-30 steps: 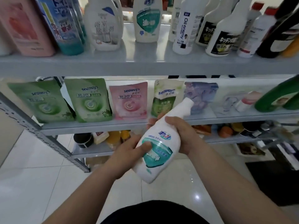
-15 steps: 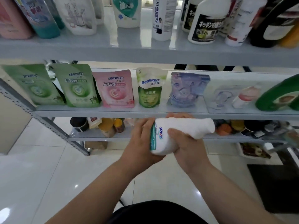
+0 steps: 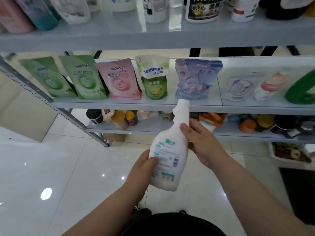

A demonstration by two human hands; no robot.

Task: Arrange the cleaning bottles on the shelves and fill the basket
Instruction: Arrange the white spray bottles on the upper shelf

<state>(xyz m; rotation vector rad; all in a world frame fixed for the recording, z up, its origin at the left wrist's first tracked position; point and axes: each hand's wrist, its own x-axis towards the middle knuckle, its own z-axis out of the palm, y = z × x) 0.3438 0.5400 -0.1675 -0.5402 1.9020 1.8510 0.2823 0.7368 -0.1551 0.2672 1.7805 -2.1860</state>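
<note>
Pouches (image 3: 117, 79) line the middle shelf (image 3: 119, 105) at far left, and bottles (image 3: 202, 11) stand on the top shelf (image 3: 153, 40) — shelving looks partly done. Left hand (image 3: 141, 167) grips the base of the spray bottle (image 3: 167, 157), thumb on the label. It's in mid-air, near, nozzle up, slightly tilted. Right hand (image 3: 202, 142) pinches its neck, fingers fairly straight behind. Bottle not yet shelved — no basket clearly visible, filling probably left.
</note>
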